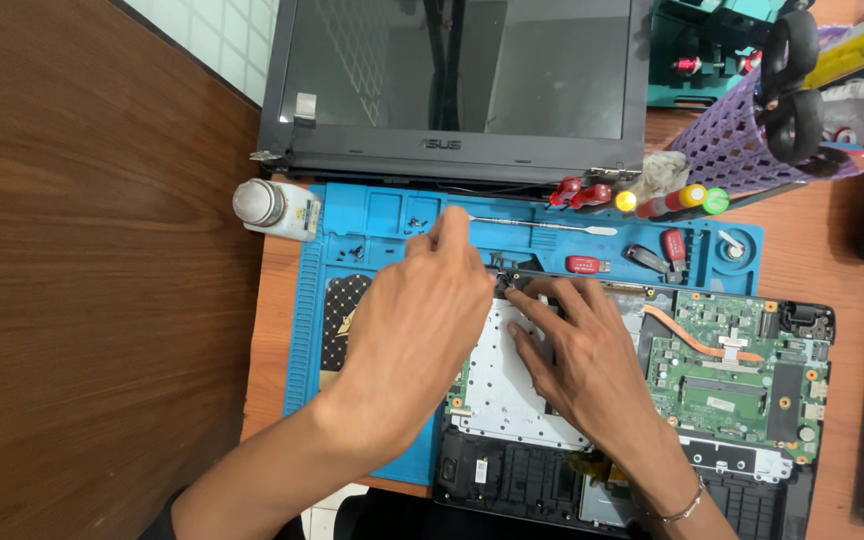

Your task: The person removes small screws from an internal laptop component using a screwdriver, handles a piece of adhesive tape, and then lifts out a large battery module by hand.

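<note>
Far left we see bare dark wood surface (pixel 82 300), then one white bottle (pixel 274 209) with a grey cap at the corner of the blue work mat (pixel 302 350). A scatter of tiny black screws (pixel 352 248) lies in the mat's top trays; too small for us to count. Now the left hand (pixel 417 320): fingers pinched together at the tip, up by the trays, but whether anything sits in that pinch, we cannot tell. Just beside it, the right hand (pixel 577 355) lies spread flat on the opened laptop base (pixel 632 480), fingertips at its top-left corner, gripping nothing. One thin metal pry tool (pixel 542 224) rests just above both hands. Behind it, one detached laptop screen (pixel 457 80). Moving right, one green circuit board (pixel 732 375) is exposed, and one purple mesh basket (pixel 732 140) stands at the back.
</note>
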